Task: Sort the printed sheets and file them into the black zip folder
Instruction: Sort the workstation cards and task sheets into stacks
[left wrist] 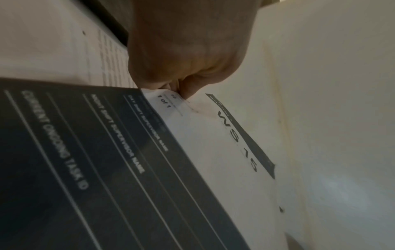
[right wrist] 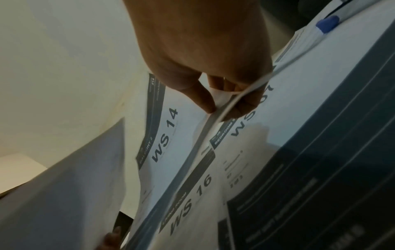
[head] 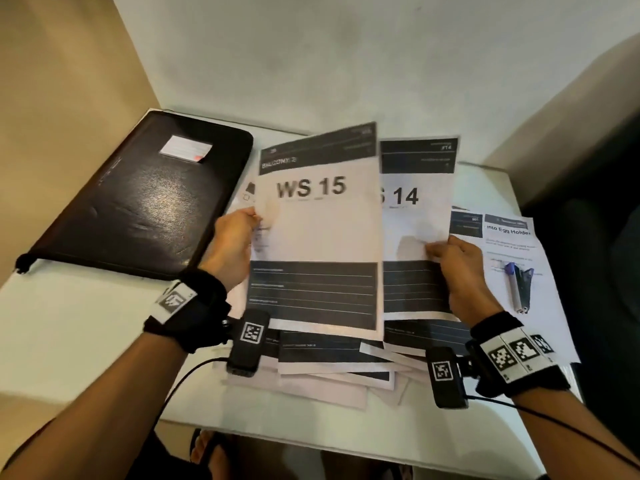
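The printed sheets are thin, light and floppy; each bends under its own weight when raised, so an edge pinch near the middle of a long side looks like the sensible hold, and loose pages will probably slide over one another if nudged. The left hand (head: 232,241) pinches the left edge of the WS 15 sheet (head: 317,233) between thumb and fingers, holding it tilted up off the pile. The right hand (head: 457,268) pinches the right edge of the WS 14 sheet (head: 415,223), thumb on the printed face and fingers behind; the right wrist view suggests more than one page may be caught in that grip. Both wrists are angled inward, palms facing each other across the two pages. Beneath them a messy pile of sheets (head: 332,362) fans over the white surface (head: 69,341). The black zip folder (head: 145,199) lies closed at the far left, apart from the pile, nothing filed yet. A pen (head: 512,285) rests on a page at the right.
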